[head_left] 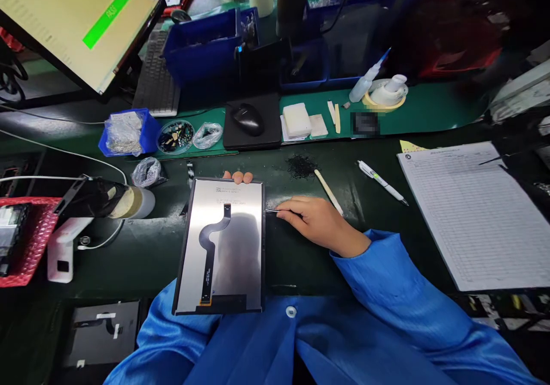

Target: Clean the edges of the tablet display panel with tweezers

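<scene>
A silver display panel point(236, 242) with a black flex cable running down its back lies upright in front of me on the dark mat. My left hand point(238, 176) is under and behind it; only the fingertips show, curled over the top edge. My right hand point(315, 220) rests on the mat at the panel's right edge, fingers pinched on thin tweezers point(271, 211) whose tip touches that edge. Both sleeves are blue.
A pile of black scraps point(301, 166), a wooden stick point(329, 191) and a pen point(382, 182) lie beyond my right hand. A paper form point(472, 213) is at right. Mouse point(247, 119), blue bins point(124, 133), monitor point(81, 24) at back; another panel point(103, 333) lower left.
</scene>
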